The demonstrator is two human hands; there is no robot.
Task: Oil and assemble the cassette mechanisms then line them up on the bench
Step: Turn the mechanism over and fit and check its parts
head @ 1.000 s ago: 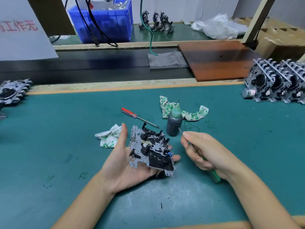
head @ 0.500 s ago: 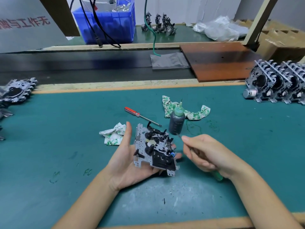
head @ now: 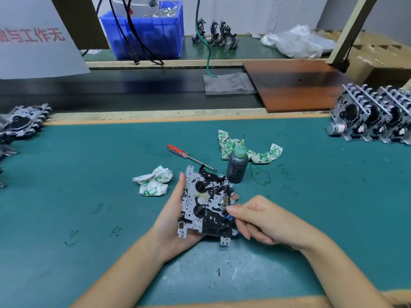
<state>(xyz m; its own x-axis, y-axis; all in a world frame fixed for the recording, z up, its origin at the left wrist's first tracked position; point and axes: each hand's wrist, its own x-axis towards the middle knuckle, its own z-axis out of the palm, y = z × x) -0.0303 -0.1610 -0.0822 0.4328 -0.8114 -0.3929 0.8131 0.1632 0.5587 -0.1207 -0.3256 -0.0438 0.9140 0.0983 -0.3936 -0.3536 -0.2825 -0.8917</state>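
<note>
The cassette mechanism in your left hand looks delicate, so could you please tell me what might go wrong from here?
1. The cassette mechanism lies on the left hand above the bench, held only at its edges; a push from the right hand at its right edge could tip it off.
2. The oil bottle stands upright just behind the mechanism, so a stray movement might knock it over.
3. The red screwdriver lies loose nearby and could roll.

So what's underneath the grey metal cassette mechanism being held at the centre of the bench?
The left hand cradles the grey metal cassette mechanism from below, thumb along its left edge, fingertips showing past the right edge. The green bench mat lies below. The mechanism's underside is hidden.
</note>
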